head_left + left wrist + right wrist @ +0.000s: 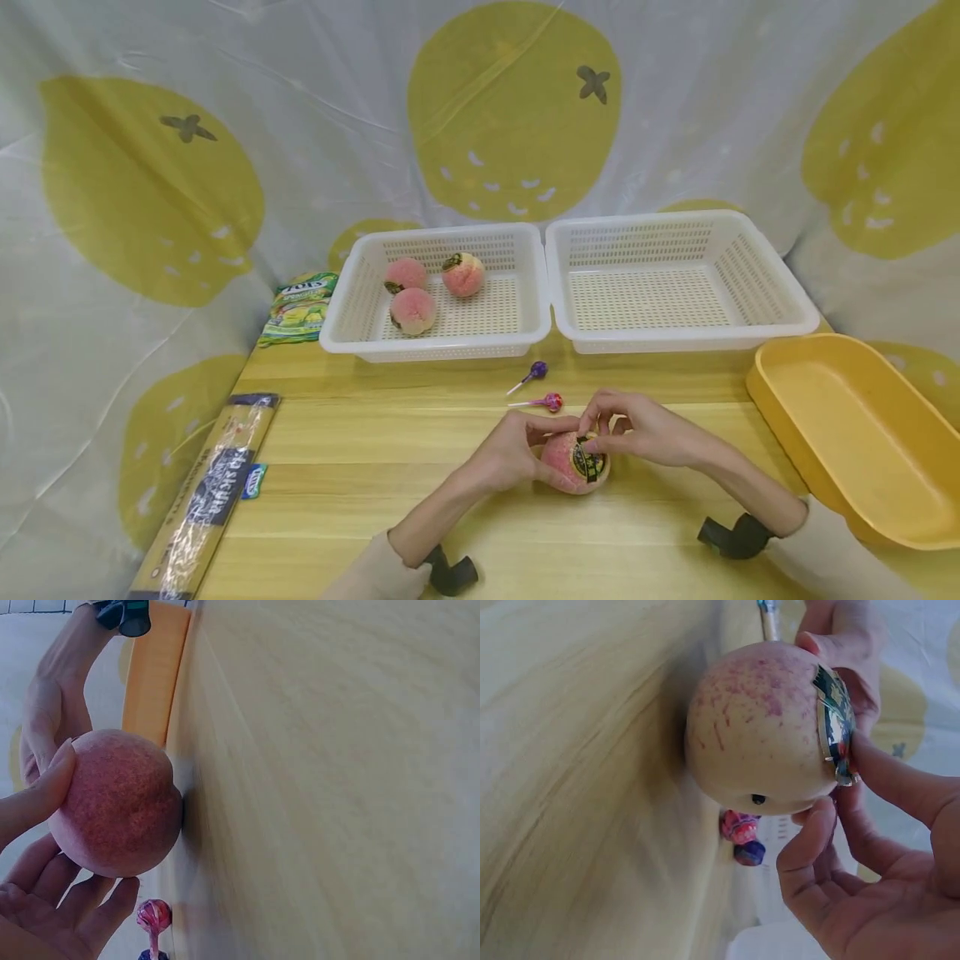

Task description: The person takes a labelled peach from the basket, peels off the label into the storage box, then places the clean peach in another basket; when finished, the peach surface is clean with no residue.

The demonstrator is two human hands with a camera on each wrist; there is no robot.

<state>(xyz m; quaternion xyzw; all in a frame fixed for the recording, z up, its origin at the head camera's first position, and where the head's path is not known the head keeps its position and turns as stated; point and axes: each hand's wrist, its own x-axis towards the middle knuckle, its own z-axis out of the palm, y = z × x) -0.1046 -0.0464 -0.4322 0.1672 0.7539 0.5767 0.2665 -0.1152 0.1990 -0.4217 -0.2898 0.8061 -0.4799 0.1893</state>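
Observation:
A pink and cream peach (557, 461) stands on the wooden table, low in the middle of the head view. My left hand (504, 454) grips it from the left, thumb on one side and fingers on the other, as the left wrist view shows on the peach's reddish face (120, 806). A dark green and gold sticker (832, 720) lies across the peach, its lower end crumpled. At that end my right hand (645, 429) pinches the sticker between thumb and fingers. Two lollipops, one purple (538, 369) and one pink (553, 402), lie just beyond the hands.
A white basket (435, 347) at the back holds three peaches; another white basket (690, 337) stands beside it. To the right is a yellow tub (862, 442). Along the left lie a green snack bag (302, 310), a long packet (213, 492) and a small blue packet (253, 482).

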